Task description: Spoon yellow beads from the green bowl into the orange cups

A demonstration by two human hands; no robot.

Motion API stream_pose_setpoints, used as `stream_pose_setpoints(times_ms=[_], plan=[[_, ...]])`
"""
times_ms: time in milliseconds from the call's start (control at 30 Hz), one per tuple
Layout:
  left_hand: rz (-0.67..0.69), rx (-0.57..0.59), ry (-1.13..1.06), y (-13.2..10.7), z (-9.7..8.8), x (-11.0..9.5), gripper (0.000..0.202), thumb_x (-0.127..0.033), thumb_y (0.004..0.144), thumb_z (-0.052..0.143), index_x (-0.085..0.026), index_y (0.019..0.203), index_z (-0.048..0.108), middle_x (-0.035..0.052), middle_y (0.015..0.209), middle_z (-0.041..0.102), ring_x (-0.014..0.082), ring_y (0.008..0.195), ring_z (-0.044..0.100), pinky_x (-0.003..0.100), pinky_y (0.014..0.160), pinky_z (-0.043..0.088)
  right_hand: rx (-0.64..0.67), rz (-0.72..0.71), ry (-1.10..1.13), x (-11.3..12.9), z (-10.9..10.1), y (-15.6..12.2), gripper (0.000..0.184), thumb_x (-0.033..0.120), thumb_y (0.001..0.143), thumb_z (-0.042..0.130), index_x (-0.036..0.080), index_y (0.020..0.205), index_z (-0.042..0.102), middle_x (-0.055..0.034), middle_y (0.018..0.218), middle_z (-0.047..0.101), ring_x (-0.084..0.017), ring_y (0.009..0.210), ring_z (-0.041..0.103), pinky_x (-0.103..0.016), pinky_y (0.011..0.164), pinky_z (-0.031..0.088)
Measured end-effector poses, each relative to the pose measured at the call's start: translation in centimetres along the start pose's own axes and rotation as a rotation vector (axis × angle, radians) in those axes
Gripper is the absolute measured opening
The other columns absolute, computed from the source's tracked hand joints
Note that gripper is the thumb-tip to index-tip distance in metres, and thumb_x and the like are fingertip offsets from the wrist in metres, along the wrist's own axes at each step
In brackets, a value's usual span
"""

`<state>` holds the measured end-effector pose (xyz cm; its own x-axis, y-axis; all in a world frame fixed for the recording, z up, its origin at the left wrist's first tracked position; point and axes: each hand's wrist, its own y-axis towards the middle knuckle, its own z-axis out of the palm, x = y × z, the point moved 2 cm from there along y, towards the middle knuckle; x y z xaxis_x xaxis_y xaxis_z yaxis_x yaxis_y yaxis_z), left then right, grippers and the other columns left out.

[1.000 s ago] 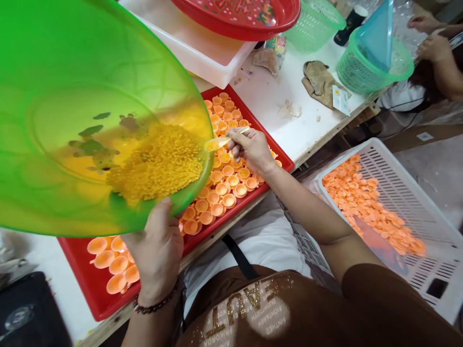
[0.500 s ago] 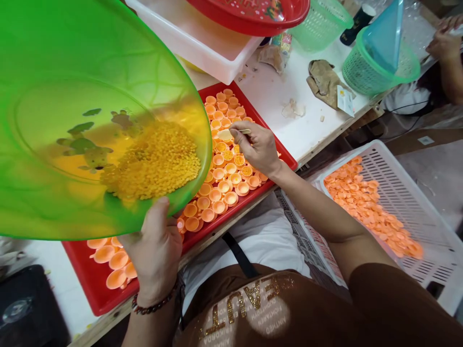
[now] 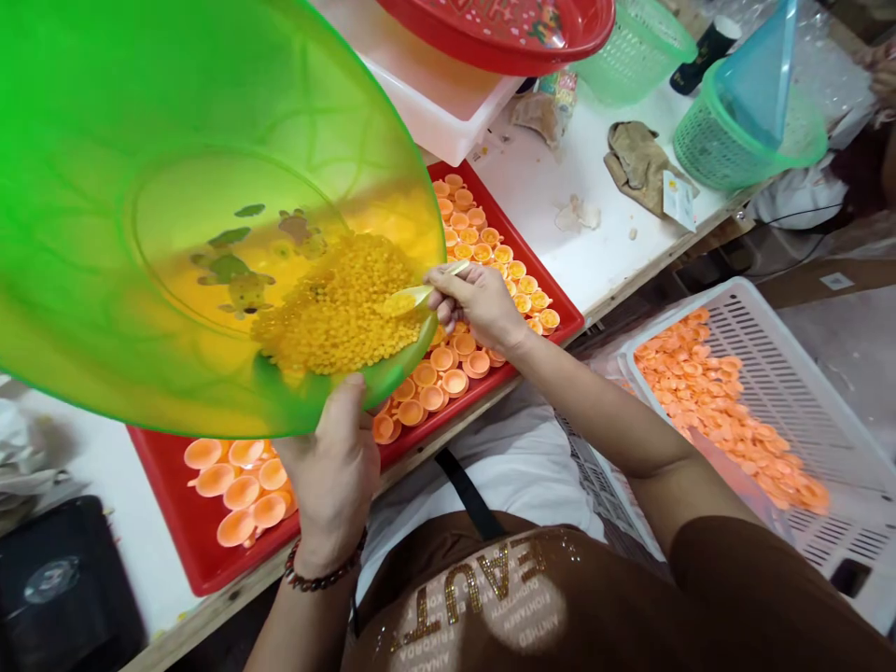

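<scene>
At the left, a tilted green basin (image 3: 91, 233) holds yellow pellets (image 3: 336, 313) above a red tray (image 3: 186, 527) of orange cups (image 3: 242, 492) on the counter (image 3: 536, 201). The left hand (image 3: 336, 471) clasps the basin's lower rim, thumb over the edge. To its right, the right hand (image 3: 483, 303) pinches a pale spoon (image 3: 406, 301), whose tip seems to touch the pellets. Beyond, a white basket (image 3: 788, 350) contains orange pieces (image 3: 728, 411).

A tilted, translucent green basin (image 3: 91, 159) spreads leftward from the left hand (image 3: 334, 476) gripping its rim; yellow pellets (image 3: 343, 308) heap inside, just beyond that grip. A small pale spoon (image 3: 408, 300), pinched in the right hand (image 3: 482, 303), slants over the pellets. Orange cups (image 3: 242, 492) crowd a red tray (image 3: 162, 504) beneath both hands.
</scene>
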<state>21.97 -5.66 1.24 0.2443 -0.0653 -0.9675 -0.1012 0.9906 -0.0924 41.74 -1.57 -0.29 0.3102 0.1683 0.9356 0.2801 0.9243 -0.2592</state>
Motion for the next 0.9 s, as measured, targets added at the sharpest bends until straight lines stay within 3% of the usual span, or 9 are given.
stream_pose_setpoints(times_ms=[133,267,400,533,667,800,900], plan=[[0.028,-0.031,-0.050,0.5,-0.6,-0.5,0.049,-0.016,0.074,0.082,-0.033,0.119,0.070,-0.0022,0.142,0.063,0.0278,0.127,0.064,0.047,0.096,0.065,-0.050,-0.045,0.012,1.2,-2.3,0.0,0.031,0.043,0.090,0.079,0.016,0.085,0.064,0.0055,0.061,0.064,-0.004,0.044,0.054,-0.013,0.038,0.043],[0.105,-0.043,-0.049,1.0,-1.4,-1.1,0.048,-0.014,0.077,0.079,-0.036,0.119,0.069,-0.0038,0.141,0.064,0.0292,0.131,0.062,0.045,0.091,0.068,-0.091,-0.155,-0.128,0.9,-4.0,-0.3,0.036,0.052,0.089,0.077,0.018,0.089,0.064,0.0049,0.064,0.064,-0.004,0.046,0.054,-0.015,0.039,0.043],[0.123,-0.014,0.007,1.0,-1.8,-1.6,0.047,-0.016,0.083,0.073,-0.043,0.120,0.065,-0.0103,0.140,0.063,0.0286,0.136,0.059,0.051,0.101,0.064,-0.079,-0.333,-0.343,-0.3,-4.4,-0.6,0.040,0.059,0.091,0.072,0.019,0.092,0.066,0.0037,0.069,0.063,-0.006,0.051,0.056,-0.018,0.044,0.046],[0.115,-0.014,-0.009,0.9,-1.6,-1.6,0.050,-0.014,0.081,0.074,-0.044,0.120,0.066,-0.0116,0.140,0.063,0.0289,0.137,0.058,0.052,0.101,0.064,-0.078,-0.485,-0.492,-0.9,-4.4,-0.8,0.038,0.058,0.095,0.067,0.021,0.091,0.068,0.0024,0.073,0.063,-0.007,0.056,0.058,-0.020,0.049,0.047],[0.104,-0.048,-0.072,0.9,-1.5,-1.3,0.059,-0.008,0.072,0.079,-0.038,0.122,0.067,-0.0058,0.143,0.063,0.0304,0.138,0.056,0.047,0.093,0.067,-0.131,-0.409,-0.387,-0.7,-4.8,-0.3,0.038,0.058,0.094,0.069,0.020,0.094,0.066,0.0032,0.071,0.064,-0.006,0.052,0.056,-0.019,0.045,0.045],[0.086,-0.049,-0.054,1.1,-1.5,-1.1,0.052,-0.012,0.077,0.077,-0.040,0.121,0.069,-0.0062,0.144,0.061,0.0300,0.138,0.057,0.045,0.090,0.068,-0.177,-0.232,-0.231,-0.3,-5.7,0.3,0.043,0.060,0.091,0.070,0.018,0.090,0.062,0.0042,0.065,0.062,-0.005,0.046,0.051,-0.018,0.040,0.041],[0.099,-0.048,-0.072,1.5,-1.5,-0.9,0.048,-0.010,0.075,0.077,-0.038,0.114,0.071,-0.0068,0.143,0.062,0.0288,0.137,0.057,0.047,0.092,0.067,-0.200,-0.281,-0.273,0.2,-6.4,0.1,0.042,0.060,0.091,0.071,0.019,0.091,0.063,0.0047,0.065,0.062,-0.005,0.047,0.051,-0.018,0.042,0.041]])
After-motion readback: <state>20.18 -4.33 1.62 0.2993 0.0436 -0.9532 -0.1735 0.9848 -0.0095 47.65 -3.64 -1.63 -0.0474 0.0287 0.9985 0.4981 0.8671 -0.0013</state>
